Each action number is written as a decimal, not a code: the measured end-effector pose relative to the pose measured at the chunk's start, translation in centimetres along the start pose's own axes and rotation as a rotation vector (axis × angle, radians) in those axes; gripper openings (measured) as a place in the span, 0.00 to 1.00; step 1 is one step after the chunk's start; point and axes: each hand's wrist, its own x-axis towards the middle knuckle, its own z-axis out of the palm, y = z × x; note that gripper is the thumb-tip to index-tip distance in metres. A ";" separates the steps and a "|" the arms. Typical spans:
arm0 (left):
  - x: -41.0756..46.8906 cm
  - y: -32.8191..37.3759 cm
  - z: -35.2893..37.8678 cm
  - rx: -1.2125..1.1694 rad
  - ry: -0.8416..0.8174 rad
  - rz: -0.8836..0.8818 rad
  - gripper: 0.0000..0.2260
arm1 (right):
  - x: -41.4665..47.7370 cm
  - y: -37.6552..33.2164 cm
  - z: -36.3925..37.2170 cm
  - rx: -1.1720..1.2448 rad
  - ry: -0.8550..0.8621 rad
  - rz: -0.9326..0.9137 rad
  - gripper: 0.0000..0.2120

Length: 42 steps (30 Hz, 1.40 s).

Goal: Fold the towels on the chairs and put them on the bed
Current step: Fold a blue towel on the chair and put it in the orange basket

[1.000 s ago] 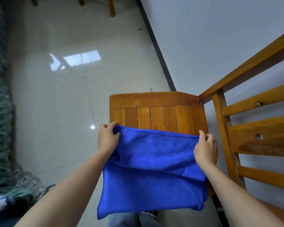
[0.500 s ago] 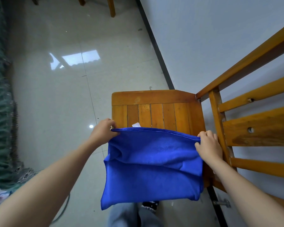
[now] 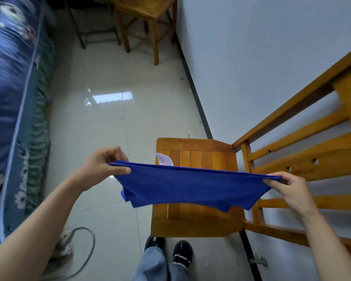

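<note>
A bright blue fleecy towel (image 3: 190,187) hangs stretched in the air between the two hands, just above the seat of an orange-brown slatted wooden chair (image 3: 199,218) and clear of it. The left hand (image 3: 102,167) pinches the towel's top left corner, thumb on the near face and fingers curled behind. The right hand (image 3: 288,189) pinches the top right corner in the same way. The hands are well apart, so the upper edge runs taut and almost straight, dipping slightly toward the right.

That edge shows more than one layer, so the cloth looks already doubled. The lower edge sags unevenly, with a small flap poking out at the lower left.

The towel reads as light and wholly limp: it has no stiffness and holds a flat shape only under tension. Its pile should grip skin well, so a fingertip pinch is probably enough. The likelier trouble is the layers sliding apart. The best holds are the two top corners, pinched through every layer. For carrying, a flat palm underneath would keep the fold from dropping open.

A bed with a dark blue flowered cover (image 3: 6,98) runs along the left, across pale glossy floor tiles (image 3: 109,128) from the chair. A white slip of paper (image 3: 164,159) lies on the seat beyond the towel.
</note>
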 end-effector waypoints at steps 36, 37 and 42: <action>0.1 5.4 0.3 -0.182 0.051 0.023 0.10 | -0.2 -5.0 -2.2 0.490 0.144 0.005 0.09; -0.3 3.9 0.7 -0.150 0.036 -0.026 0.11 | -0.8 -3.3 -1.7 0.456 0.140 0.030 0.09; -1.6 -4.5 3.9 -0.088 0.035 -0.231 0.12 | -2.3 5.7 1.2 0.352 0.063 0.250 0.05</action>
